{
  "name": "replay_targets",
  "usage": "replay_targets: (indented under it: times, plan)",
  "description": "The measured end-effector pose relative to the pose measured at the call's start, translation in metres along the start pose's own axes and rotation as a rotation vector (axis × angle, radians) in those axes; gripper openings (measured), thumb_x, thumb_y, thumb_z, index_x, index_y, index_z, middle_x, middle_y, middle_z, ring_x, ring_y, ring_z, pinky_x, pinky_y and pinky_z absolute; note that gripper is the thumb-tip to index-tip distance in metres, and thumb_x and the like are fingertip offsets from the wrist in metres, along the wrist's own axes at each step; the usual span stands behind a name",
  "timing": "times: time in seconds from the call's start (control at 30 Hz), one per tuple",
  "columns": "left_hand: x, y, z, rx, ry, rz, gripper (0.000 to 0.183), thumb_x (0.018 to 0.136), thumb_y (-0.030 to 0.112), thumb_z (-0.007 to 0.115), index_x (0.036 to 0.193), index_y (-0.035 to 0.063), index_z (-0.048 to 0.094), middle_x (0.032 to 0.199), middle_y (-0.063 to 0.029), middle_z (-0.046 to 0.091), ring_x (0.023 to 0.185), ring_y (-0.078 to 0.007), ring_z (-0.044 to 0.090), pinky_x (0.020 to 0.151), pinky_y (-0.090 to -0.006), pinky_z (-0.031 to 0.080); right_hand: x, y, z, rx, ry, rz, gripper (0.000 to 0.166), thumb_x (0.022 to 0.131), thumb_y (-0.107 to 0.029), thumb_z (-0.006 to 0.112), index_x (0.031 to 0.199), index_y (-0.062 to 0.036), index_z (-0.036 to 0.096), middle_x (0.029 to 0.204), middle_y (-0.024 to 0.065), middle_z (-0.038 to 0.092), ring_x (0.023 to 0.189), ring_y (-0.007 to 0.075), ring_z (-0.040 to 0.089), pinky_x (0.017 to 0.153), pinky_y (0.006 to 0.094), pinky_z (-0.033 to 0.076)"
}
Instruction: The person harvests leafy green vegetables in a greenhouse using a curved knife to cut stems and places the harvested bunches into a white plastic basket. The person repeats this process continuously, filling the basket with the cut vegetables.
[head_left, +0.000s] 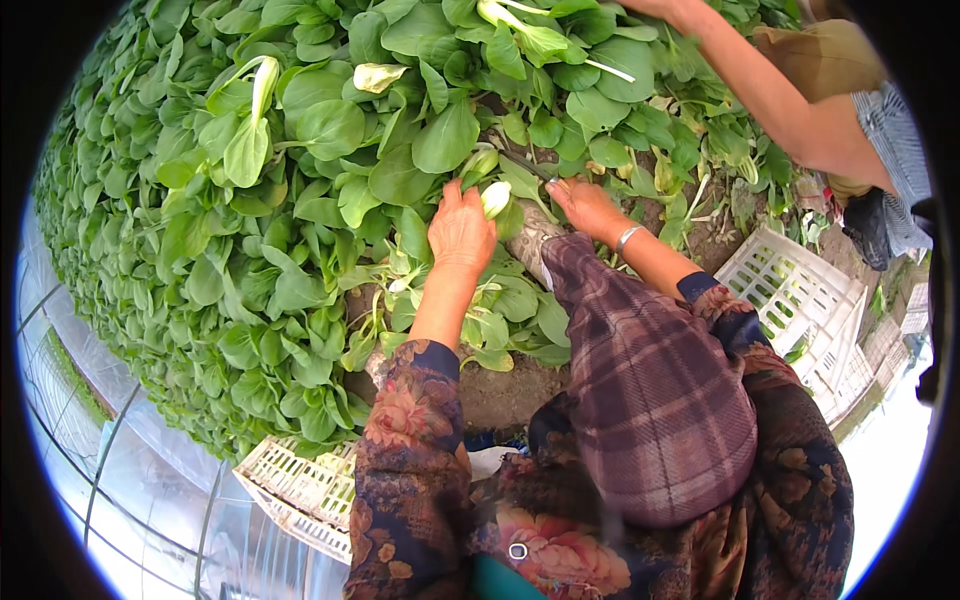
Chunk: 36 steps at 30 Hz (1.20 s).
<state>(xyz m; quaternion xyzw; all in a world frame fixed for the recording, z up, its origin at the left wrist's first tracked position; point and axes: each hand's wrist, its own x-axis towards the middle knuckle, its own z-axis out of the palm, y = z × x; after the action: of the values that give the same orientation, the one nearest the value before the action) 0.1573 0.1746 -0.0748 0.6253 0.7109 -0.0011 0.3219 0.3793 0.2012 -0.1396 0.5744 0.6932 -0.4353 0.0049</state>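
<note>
My left hand (461, 232) is closed around pak choi, low among the leaves. A pale, bulbous pak choi base (495, 199) sticks out beside its fingers, and a second pale green base (481, 162) shows just above. My right hand (589, 206), with a ring and a silver bracelet (628, 238), grips a thin dark tool, seemingly a knife (525, 163). Its blade points toward the plants by my left hand, and its tip is partly hidden by leaves. Between my hands, a patterned, soil-stained leg or shoe (534, 232) extends below my plaid-covered knee (652, 390).
Dense pak choi (202, 285) fills the left and top. Loose pulled pak choi (259, 97) lies on the leaves. Another person's arm (765, 90) reaches in at upper right. White plastic crates (795, 289) stand at right, another crate (300, 487) lower left. Plastic sheeting (157, 480) lies beyond the bed.
</note>
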Motion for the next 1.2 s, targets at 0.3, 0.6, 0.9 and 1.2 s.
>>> replay_targets:
  times: [0.3, 0.6, 0.9, 1.2]
  plan:
    - [-0.067, -0.001, 0.034, -0.052, 0.222, 0.288, 0.056, 0.056, 0.0, 0.07, 0.11, -0.0016, 0.053, 0.136, -0.0164, 0.041, 0.09, -0.0322, 0.056, 0.079, -0.0383, 0.049, 0.001, -0.061, -0.022, 1.214, -0.213, 0.391, 0.031, 0.086, -0.039, 0.064, 0.095, -0.0103, 0.057, 0.059, -0.0062, 0.04, 0.041, 0.0032, 0.031, 0.035, 0.021, 0.024]
    - [-0.089, 0.028, -0.007, -0.176, 0.339, 0.176, 0.043, 0.058, 0.003, 0.069, 0.1, 0.0055, 0.062, 0.137, -0.0134, 0.042, 0.081, -0.0299, 0.055, 0.074, -0.0376, 0.049, -0.012, -0.086, -0.04, 1.277, -0.194, 0.381, 0.023, 0.085, -0.02, 0.068, 0.087, -0.0098, 0.048, 0.057, -0.0053, 0.042, 0.041, 0.0038, 0.036, 0.036, 0.0197, 0.026]
    - [-0.068, 0.05, -0.032, 0.0, 0.127, 0.115, 0.025, 0.061, 0.012, 0.072, 0.08, 0.0065, 0.059, 0.134, -0.0088, 0.048, 0.095, -0.0349, 0.05, 0.082, -0.0478, 0.042, -0.034, -0.082, -0.055, 1.191, -0.222, 0.412, 0.02, 0.085, -0.015, 0.065, 0.08, -0.0087, 0.046, 0.056, -0.0033, 0.044, 0.039, 0.0047, 0.036, 0.035, 0.0198, 0.027]
    - [-0.087, 0.05, -0.022, -0.214, 0.174, 0.128, 0.047, 0.059, 0.009, 0.074, 0.098, 0.0044, 0.048, 0.097, -0.0145, 0.059, 0.093, -0.032, 0.059, 0.085, -0.0421, 0.045, -0.046, -0.08, -0.059, 0.967, -0.362, 0.288, 0.018, 0.084, -0.02, 0.063, 0.077, -0.0064, 0.053, 0.056, -0.0002, 0.052, 0.041, 0.0056, 0.044, 0.037, 0.0199, 0.033]
